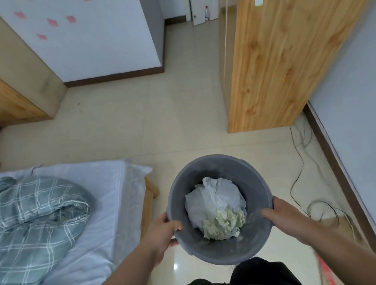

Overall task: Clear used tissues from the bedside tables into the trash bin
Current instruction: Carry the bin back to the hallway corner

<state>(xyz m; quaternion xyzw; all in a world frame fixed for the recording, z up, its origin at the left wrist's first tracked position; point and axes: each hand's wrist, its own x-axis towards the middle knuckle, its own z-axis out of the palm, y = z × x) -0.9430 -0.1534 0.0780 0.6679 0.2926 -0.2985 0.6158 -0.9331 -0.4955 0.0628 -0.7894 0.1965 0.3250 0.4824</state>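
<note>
Holding the grey trash bin [211, 163] up over the floor w/ both hands: left grip [165, 233] and right grip [279, 214] each clamped on its rim, thumbs inside. Prob. light, stiff plastic, so the rim's the spot to hold. Crumpled tissues [223, 224] lie in the bottom, soft. Bed [109, 194] is close on the left; loose cables [299, 178] on the floor to the right are a trip risk.
</note>
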